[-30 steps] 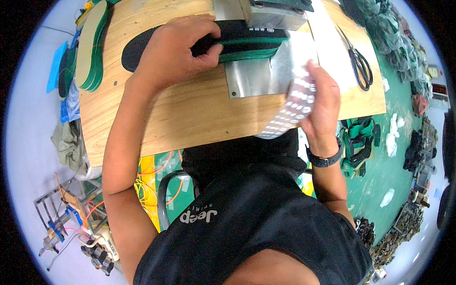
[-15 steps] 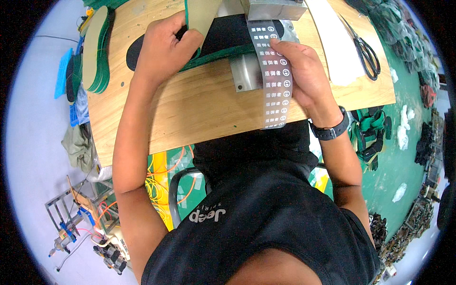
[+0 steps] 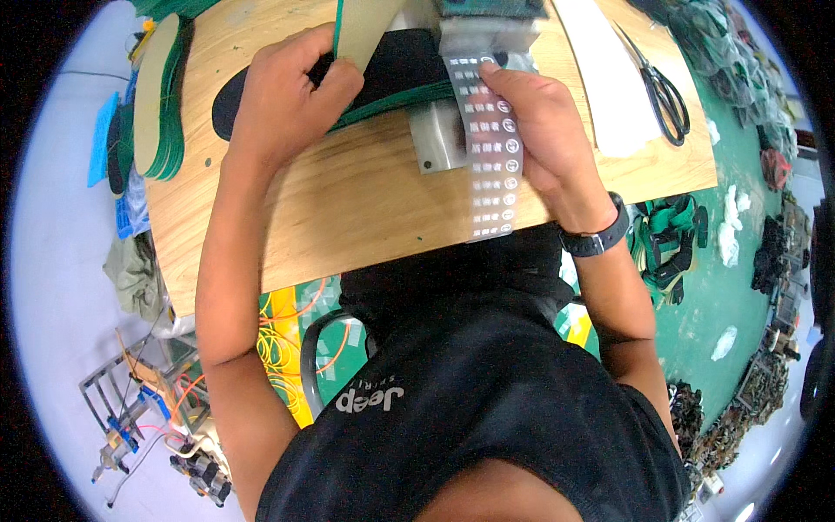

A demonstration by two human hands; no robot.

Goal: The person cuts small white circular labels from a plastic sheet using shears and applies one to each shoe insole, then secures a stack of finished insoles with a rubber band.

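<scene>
My left hand (image 3: 291,96) is closed around the lower end of a beige insole with a green edge (image 3: 358,30), tilted up from the table. Under and beside it lie black insoles with green edges (image 3: 404,65), stacked across the metal plate (image 3: 437,139). My right hand (image 3: 552,126) pinches a clear strip of white printed labels (image 3: 492,174) between thumb and fingers. The strip runs from below a metal block (image 3: 489,35) down past the table's front edge. Where the strip meets the insoles is hidden by the block, which looks blurred.
Black-handled scissors (image 3: 668,109) and a long white sheet (image 3: 609,96) lie on the table's right. A stack of beige and green insoles (image 3: 158,104) stands at the left edge. More insoles (image 3: 674,244) are heaped on the green floor to the right.
The metal block sits lower in the picture and shows its dark upper part. The whole view has shifted slightly. Both hands keep their holds.
</scene>
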